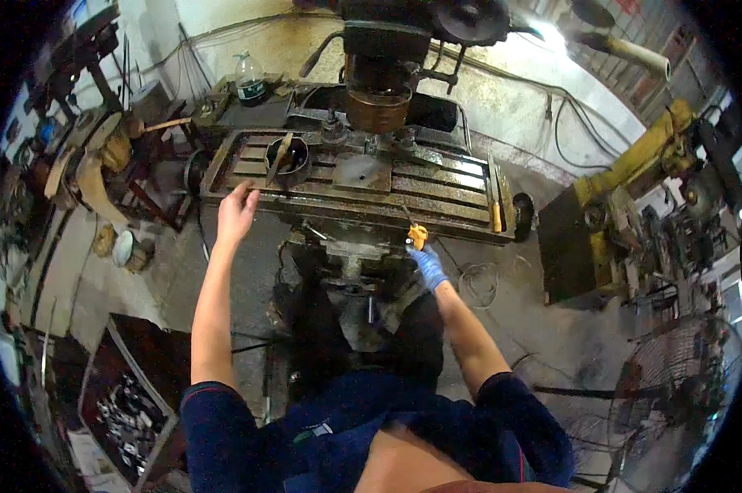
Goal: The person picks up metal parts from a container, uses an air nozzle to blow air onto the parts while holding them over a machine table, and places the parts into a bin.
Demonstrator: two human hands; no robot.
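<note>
My left hand (237, 215) is bare and reaches to the front left edge of a slotted machine table (445, 207). Its fingers are drawn together at that edge; anything small between them is hidden. A round metal pot (299, 171) stands on the table just beyond, with a flat wooden stick or brush handle (281, 156) leaning in it. My right hand (428, 264), in a blue glove, is closed around a yellow-orange object (418, 237) with a thin dark shaft pointing at the table's front edge. A flat metal plate or block (363, 173) lies mid-table, below the machine's spindle head (378, 103).
An orange-handled file-like tool (497, 215) lies at the table's right end. A bottle (249, 82) stands behind on the left. A bin (170, 427) of metal pieces is at lower left, a fan (675, 386) at lower right. Coiled wire (478, 283) lies on the floor.
</note>
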